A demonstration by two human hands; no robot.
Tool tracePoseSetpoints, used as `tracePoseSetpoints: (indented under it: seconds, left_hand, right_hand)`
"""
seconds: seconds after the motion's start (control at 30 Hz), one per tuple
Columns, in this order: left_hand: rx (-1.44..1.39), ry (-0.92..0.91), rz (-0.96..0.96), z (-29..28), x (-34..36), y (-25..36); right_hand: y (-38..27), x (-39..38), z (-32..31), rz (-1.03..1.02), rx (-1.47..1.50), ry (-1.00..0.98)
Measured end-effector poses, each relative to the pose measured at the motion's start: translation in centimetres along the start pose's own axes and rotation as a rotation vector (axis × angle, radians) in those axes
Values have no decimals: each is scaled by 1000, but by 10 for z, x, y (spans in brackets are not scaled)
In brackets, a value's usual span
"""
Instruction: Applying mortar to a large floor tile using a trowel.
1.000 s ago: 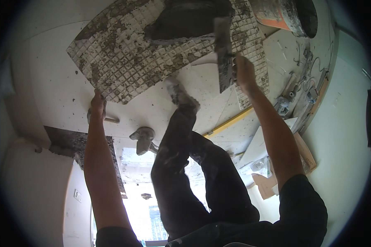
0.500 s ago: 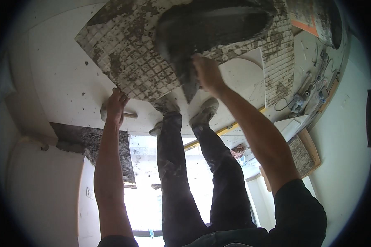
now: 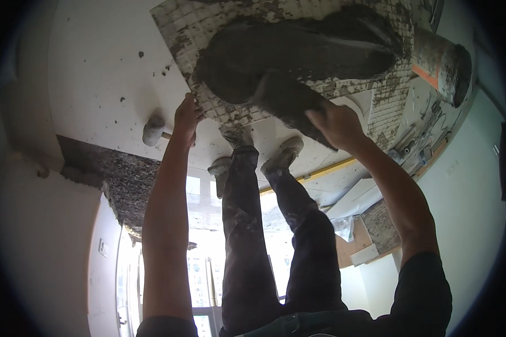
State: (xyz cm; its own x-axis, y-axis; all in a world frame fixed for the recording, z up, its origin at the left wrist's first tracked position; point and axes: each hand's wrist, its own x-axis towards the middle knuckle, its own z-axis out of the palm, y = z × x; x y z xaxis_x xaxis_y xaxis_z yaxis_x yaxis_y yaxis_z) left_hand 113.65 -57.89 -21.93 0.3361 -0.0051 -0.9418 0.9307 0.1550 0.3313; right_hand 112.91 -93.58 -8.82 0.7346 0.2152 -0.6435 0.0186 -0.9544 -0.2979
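Grey mortar [image 3: 298, 50] lies across the middle of the tile [image 3: 185, 33], before the shoes [image 3: 289, 150]. The right hand [image 3: 341, 126] grips the trowel [image 3: 292, 106] across the near edge; the left hand [image 3: 188, 119] touches the left edge, its grip unclear. A shallow blade should spread evenly.

The mortar [image 3: 331, 59] is dark grey, the tile [image 3: 236, 114] pale and gridded, the bar [image 3: 326, 170] yellow.
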Motion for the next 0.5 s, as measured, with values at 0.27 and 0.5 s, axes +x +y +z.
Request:
tracePoseSetpoints:
  seconds: [0.27,0.5]
  left_hand:
    - [-209,-74,-32,-28,17,-14]
    - [-72,-31,-82,-21,11,-5]
  right_hand:
    - [68,3,-23,944,1397,334]
    - [43,60,2,866,1681,216]
